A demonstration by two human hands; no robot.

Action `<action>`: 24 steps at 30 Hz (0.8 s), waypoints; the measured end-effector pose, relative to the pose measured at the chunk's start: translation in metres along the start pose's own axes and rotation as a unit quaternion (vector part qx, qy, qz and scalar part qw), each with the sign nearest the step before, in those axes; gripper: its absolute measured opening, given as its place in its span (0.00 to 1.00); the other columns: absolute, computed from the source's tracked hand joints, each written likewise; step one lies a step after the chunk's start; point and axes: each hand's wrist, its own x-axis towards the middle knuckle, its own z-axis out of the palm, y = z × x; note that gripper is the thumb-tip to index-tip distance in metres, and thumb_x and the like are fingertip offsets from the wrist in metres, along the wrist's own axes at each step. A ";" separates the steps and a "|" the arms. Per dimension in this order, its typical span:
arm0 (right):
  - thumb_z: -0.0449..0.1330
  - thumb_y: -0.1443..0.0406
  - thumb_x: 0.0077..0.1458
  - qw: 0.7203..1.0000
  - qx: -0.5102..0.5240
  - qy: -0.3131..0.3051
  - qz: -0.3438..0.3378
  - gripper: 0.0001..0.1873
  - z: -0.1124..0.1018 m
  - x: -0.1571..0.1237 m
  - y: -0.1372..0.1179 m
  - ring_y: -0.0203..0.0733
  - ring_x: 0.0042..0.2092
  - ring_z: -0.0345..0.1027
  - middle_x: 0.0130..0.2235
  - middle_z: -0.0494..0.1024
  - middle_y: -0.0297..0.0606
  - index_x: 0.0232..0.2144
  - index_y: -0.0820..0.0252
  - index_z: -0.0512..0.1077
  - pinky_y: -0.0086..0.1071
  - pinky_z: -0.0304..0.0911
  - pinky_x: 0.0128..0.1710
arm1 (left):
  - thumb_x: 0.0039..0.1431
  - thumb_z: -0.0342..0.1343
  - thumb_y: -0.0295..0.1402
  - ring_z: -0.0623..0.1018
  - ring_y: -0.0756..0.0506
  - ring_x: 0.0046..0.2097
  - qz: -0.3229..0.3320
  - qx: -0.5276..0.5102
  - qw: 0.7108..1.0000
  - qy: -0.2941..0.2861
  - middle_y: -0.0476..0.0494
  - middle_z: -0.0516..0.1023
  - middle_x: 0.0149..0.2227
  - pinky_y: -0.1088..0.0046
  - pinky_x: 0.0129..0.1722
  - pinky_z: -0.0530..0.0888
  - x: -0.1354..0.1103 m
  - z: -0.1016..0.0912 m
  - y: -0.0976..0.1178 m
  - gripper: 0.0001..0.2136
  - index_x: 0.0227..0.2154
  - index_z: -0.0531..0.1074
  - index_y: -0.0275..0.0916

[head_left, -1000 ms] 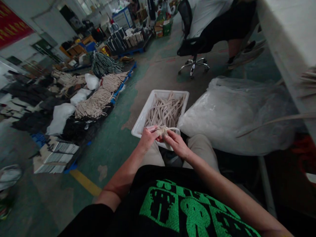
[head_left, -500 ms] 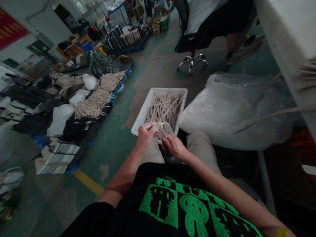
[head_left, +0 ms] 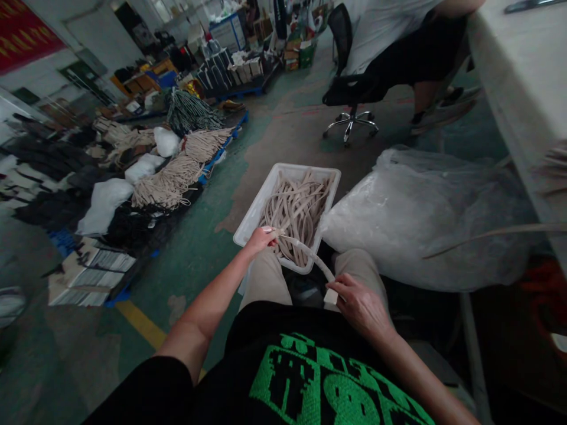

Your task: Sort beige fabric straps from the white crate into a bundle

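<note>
My left hand (head_left: 262, 238) is closed, pinching one end of a pale strip (head_left: 312, 255) above the near edge of a white plastic tub (head_left: 246, 221). The strip runs in a slight curve down to my right hand (head_left: 359, 300), whose fingers are closed around its other end over my right thigh. A small whitish block-like piece (head_left: 330, 298) shows under the right fingers; I cannot tell whether it is part of the strip. Many flat beige straps (head_left: 295, 203) lie tangled in the tub, which sits on the floor just beyond my knees.
A large clear plastic bag (head_left: 411, 206) bulges to the tub's right, beside a table (head_left: 516, 77). Ahead, a person sits on a black wheeled chair (head_left: 349, 88). Left, pallets carry bundled beige cords (head_left: 170, 177), white bags and a carton (head_left: 84, 274).
My hands have moved apart. The right one went down and to the right, and the pale strip, bunched between both hands before, now stretches between them.
</note>
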 end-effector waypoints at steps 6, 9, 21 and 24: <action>0.51 0.71 0.61 1.000 0.008 -0.023 -0.013 0.19 0.007 0.022 -0.011 0.41 0.38 0.76 0.46 0.80 0.41 0.48 0.55 0.77 0.30 0.66 0.33 | 0.49 0.67 0.39 0.68 0.55 0.21 0.054 -0.031 0.998 0.003 0.51 0.73 0.20 0.79 0.25 0.66 0.075 0.005 0.042 0.13 0.22 0.72 0.35; 0.50 0.70 0.63 1.000 0.014 -0.020 -0.018 0.20 0.013 0.064 -0.013 0.44 0.46 0.76 0.51 0.79 0.44 0.51 0.54 0.76 0.31 0.68 0.41 | 0.49 0.69 0.36 0.70 0.55 0.22 0.096 -0.062 0.993 0.028 0.51 0.75 0.22 0.80 0.26 0.66 0.114 0.002 0.089 0.15 0.37 0.75 0.33; 0.42 0.59 0.69 0.967 0.236 -0.052 0.074 0.24 0.044 0.108 0.008 0.46 0.48 0.77 0.51 0.80 0.47 0.54 0.60 0.74 0.38 0.70 0.48 | 0.59 0.61 0.38 0.75 0.52 0.25 -0.085 -0.312 0.934 -0.149 0.45 0.79 0.27 0.77 0.29 0.72 0.030 0.002 0.058 0.10 0.36 0.76 0.35; 0.32 0.49 0.69 0.927 0.356 -0.059 0.100 0.39 0.026 0.101 0.010 0.44 0.45 0.78 0.43 0.83 0.46 0.46 0.63 0.77 0.37 0.72 0.46 | 0.53 0.66 0.42 0.76 0.51 0.25 -0.099 -0.243 0.928 -0.262 0.44 0.80 0.26 0.76 0.28 0.72 -0.014 0.023 0.020 0.16 0.37 0.77 0.34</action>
